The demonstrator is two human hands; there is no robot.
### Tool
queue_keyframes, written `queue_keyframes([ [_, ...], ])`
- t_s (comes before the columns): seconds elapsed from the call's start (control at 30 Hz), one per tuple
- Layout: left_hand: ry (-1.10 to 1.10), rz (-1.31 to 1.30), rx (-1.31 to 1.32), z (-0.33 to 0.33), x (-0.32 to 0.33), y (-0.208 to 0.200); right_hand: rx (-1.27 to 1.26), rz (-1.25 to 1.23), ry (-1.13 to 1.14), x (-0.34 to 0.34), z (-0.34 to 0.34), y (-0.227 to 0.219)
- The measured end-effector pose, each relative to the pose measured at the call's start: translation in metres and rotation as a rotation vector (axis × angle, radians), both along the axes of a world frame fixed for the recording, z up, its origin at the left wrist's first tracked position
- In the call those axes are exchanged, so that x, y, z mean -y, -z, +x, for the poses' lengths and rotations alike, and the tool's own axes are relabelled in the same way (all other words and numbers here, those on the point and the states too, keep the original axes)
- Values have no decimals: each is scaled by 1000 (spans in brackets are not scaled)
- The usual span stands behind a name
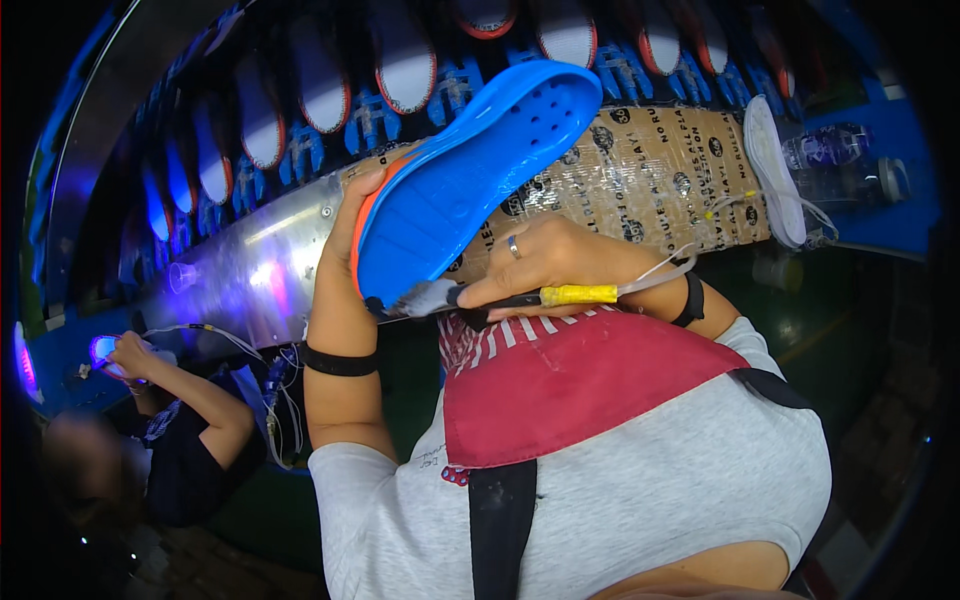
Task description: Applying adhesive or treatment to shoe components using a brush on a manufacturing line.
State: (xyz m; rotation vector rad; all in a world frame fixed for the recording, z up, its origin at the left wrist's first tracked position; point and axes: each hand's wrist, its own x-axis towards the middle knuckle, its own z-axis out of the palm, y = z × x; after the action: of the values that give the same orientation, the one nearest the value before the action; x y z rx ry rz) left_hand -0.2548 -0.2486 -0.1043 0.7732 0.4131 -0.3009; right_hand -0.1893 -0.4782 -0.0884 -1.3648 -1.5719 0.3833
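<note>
My left hand [343, 232] grips a blue shoe sole [450, 205] by its orange rim, thumb over the edge. The sole is tilted, its hollow inner face toward me, with a cluster of small holes at the far end. Between the fingers of my right hand [545, 255] is a slim dark-handled brush [527, 299], wrapped in yellow at the back, where a clear tube joins it. Its pale bristles rest against the near end of the sole. The palm side of my left hand lies hidden behind the sole.
Cardboard [660, 180] covers the bench beyond the sole. A white sole [768, 170] and a clear bottle [850, 185] are to the right. Several white-and-orange shoes [322, 90] line a rack with blue holders at the back. At left, another person's hand [130, 355] holds a lit piece.
</note>
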Motion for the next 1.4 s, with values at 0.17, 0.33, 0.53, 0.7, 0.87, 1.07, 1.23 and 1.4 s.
queue_keyframes([
  [0.17, 13, 56, -158, 1, 0, -10, 114, -23, 10, 1, -2, 1],
  [0.33, -71, 86, -143, -12, 7, -22, 98, -15, 67, 6, -2, 5],
  [0.53, -28, 148, -224, -17, -13, -22, 164, -89, -11, 7, -4, 12],
  [0.7, -102, 172, -189, -30, -21, -13, 166, 4, 144, 7, -6, 15],
  [0.87, -75, 155, -210, -34, -27, -16, 164, -67, 50, 7, -6, 13],
  [1.07, -75, -35, -1, -39, 2, 5, -559, -168, 273, 2, 5, 14],
  [1.23, -58, -147, 66, -47, 17, 10, -809, -112, 492, 3, 17, 30],
  [1.4, -131, -72, 11, -47, 24, 15, -563, 81, 711, 6, 22, 36],
])
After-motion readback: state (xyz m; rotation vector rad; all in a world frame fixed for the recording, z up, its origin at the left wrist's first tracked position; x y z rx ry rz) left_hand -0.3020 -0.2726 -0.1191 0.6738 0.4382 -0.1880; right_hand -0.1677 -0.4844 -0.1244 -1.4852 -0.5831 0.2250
